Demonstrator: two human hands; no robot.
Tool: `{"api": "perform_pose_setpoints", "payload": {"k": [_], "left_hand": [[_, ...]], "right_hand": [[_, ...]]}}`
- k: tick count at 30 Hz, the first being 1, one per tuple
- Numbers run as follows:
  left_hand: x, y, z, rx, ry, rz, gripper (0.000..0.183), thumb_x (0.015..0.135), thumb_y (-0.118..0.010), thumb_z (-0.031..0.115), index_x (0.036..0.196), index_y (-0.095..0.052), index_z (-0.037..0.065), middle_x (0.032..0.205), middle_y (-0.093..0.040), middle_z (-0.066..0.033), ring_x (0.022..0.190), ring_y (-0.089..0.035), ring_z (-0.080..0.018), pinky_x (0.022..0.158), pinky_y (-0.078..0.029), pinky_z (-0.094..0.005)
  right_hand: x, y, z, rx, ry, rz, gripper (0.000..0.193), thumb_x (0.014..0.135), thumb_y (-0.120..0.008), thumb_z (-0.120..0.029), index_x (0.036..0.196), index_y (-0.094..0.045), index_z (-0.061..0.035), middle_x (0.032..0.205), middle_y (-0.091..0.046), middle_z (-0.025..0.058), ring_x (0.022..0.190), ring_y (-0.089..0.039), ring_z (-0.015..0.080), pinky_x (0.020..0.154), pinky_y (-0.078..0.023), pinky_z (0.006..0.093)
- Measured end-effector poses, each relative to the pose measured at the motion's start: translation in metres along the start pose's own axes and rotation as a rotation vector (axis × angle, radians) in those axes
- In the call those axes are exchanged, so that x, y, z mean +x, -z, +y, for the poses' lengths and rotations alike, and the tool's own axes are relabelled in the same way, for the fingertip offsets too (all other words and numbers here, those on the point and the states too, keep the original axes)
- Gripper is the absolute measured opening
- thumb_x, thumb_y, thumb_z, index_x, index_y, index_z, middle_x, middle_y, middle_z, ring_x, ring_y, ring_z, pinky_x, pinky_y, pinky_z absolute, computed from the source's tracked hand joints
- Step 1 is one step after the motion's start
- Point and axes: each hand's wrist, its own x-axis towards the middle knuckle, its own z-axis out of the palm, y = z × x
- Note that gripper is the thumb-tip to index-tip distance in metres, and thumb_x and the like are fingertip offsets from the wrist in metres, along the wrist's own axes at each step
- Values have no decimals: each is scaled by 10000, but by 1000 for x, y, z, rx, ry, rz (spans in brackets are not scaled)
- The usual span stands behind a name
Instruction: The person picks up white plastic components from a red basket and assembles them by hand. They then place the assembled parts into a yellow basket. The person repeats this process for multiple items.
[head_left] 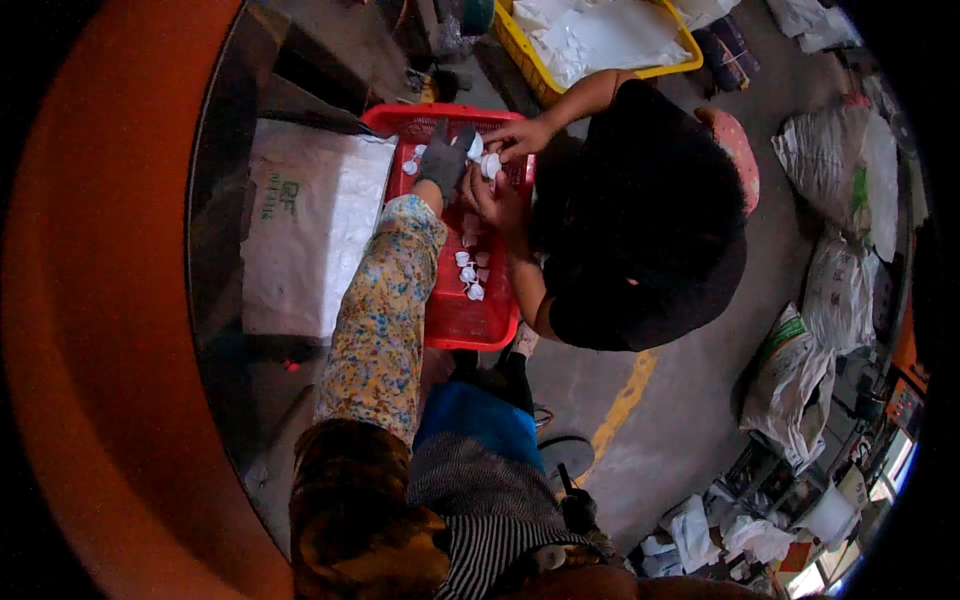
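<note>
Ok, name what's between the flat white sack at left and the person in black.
Head view: the red basket holding small white pieces, and the wearer's floral sleeve and gloved left hand.

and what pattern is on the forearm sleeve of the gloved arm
The forearm sleeve is floral, with yellow and blue on a pale ground; head view.

Left hand (447, 158): my dark grey glove (437, 168)
Forearm sleeve (378, 320): flowered — yellow, blue, pale
Upper sleeve (355, 510): furry brown, blotched black
My top (485, 540): black-and-white stripes
Lap cloth (480, 420): blue
</note>
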Motion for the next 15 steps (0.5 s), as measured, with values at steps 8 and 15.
{"api": "perform_pose_setpoints", "payload": {"k": [8,15], "left_hand": [[-27,6,14,109,-240,-1,443,880,-602,376,1153,-612,27,1159,-619,-189,1048,-603,-329,881,-471,-386],[-104,31,-63,-250,-312,-66,315,922,-597,241,1169,-603,47,1080,-630,-91,959,-612,-218,792,-517,-322]], "right_hand": [[7,12,10,423,80,-12,215,961,-524,-217,1089,-572,-50,786,-551,51,740,-562,172,674,-518,367],[33,-89,-279,-46,399,34,377,931,-573,-168,1284,-518,-47,1164,-570,57,950,-553,136,813,-483,305]]}}
